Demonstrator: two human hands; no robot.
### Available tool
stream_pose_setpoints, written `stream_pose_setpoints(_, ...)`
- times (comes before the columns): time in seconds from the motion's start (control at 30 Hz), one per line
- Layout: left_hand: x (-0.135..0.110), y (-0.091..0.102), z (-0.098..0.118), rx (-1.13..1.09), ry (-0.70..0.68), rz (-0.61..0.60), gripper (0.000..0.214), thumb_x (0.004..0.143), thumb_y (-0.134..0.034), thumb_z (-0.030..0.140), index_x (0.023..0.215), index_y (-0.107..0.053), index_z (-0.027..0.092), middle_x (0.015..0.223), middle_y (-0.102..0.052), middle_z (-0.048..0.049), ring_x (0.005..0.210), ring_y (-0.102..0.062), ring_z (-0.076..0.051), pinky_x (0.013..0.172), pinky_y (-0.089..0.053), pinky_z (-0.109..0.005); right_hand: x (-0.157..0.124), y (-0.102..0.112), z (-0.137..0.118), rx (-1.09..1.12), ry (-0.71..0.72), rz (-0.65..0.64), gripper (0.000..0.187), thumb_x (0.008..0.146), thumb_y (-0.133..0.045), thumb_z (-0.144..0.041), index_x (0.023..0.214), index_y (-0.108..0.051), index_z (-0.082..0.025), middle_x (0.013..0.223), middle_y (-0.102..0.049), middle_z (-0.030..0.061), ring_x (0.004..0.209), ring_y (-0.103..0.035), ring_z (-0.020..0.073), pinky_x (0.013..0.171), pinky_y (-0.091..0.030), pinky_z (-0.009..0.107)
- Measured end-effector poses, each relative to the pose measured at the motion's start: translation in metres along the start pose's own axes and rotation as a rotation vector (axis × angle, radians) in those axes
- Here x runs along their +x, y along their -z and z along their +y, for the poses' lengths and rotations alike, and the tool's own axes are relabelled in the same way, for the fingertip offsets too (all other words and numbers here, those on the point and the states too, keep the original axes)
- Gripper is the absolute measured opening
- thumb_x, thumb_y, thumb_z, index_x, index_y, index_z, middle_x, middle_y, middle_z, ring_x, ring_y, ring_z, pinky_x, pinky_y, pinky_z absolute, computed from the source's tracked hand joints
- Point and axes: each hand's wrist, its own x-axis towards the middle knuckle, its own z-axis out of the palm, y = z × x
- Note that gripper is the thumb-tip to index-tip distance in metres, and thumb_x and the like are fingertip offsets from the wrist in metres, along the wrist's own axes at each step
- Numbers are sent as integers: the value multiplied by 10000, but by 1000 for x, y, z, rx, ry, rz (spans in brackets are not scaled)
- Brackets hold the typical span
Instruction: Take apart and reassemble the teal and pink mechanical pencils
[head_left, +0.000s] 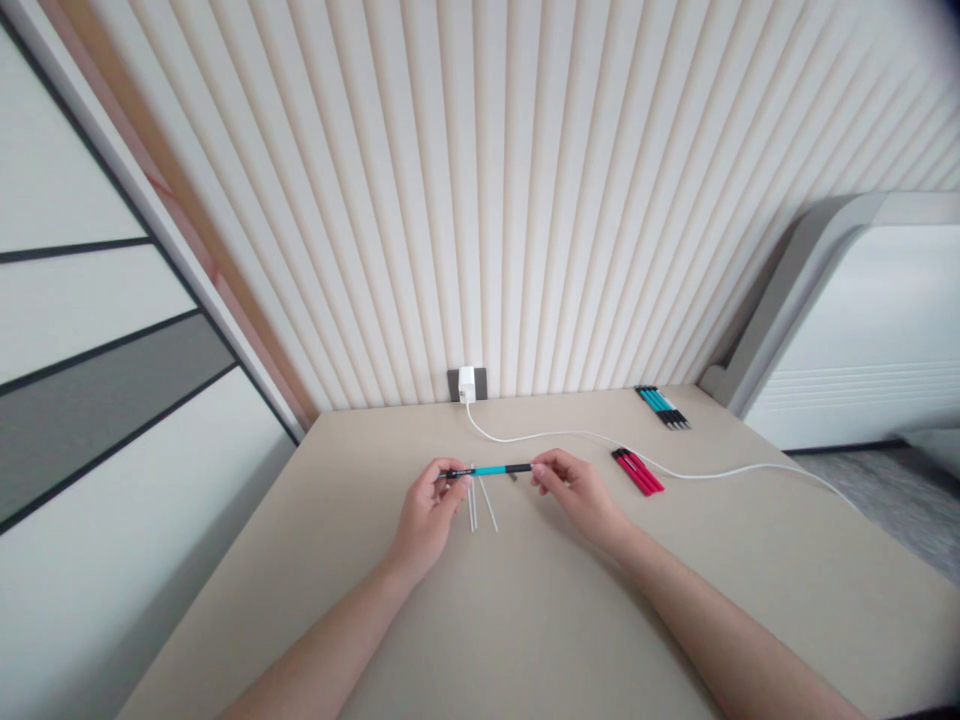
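Nr back edge of table (375,440), L hand (426,515) & R hand (576,490), near-closed, pinch pen (491,470) at opp. ends; prob. light, stiff, slick; best held by black grip (517,468).

Single head cam up over the table (525,620), facing the wall (510,200) and tipped down (pretty wide, edges lean), far enough back that left hand (429,512) and right hand (576,490) look small.
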Motion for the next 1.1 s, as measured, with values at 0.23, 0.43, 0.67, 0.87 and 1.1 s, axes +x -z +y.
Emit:
stream_pose_setpoints(0.23, 0, 1, -1, 37, -20, -17, 269, 834, -657, 403, 983, -605, 185, 810, -610, 3, 630, -509, -113, 571, -417, -212, 0, 3, -3, -140, 29, -1, 337, 960, -447, -431, 765, -590, -197, 693, -659, 16, 651, -576, 155, 610, -403, 263)
stream_pose_setpoints(0.43, 0, 0, 4, -21, 28, 11, 351, 799, -691, 426, 1037, -614, 179, 823, -627, -9, 644, -530, -126, 572, -427, -219, -2, 1, -3, -115, 38, 15, 315, 959, -448, -439, 835, -611, -200, 738, -667, 23, 660, -589, 157, 611, -420, 265)
stream_pose_setpoints(0.67, -1, -4, 10, -94, 71, 33, 353, 759, -719, 438, 964, -623, 167, 731, -644, -5, 587, -531, -120, 548, -426, -224, -2, -1, 0, -35, 31, 42, 290, 929, -502, -460, 992, -625, -205, 821, -687, 44, 683, -613, 172, 646, -468, 298)
stream_pose_setpoints(0.87, -3, -4, 14, -97, 45, 31, 340, 786, -686, 447, 950, -624, 156, 687, -638, 2, 547, -508, -102, 535, -418, -220, -2, -1, 2, -73, 12, 55, 289, 924, -510, -445, 1007, -639, -201, 805, -688, 45, 681, -613, 175, 616, -452, 289)
stream_pose_setpoints(1.1, -1, -1, 10, -38, 7, 22, 315, 804, -667, 437, 967, -611, 173, 627, -578, 33, 555, -512, -114, 541, -410, -223, -4, 3, -6, -200, 81, 11, 292, 942, -481, -404, 786, -635, -211, 720, -681, 26, 690, -605, 179, 620, -429, 279)
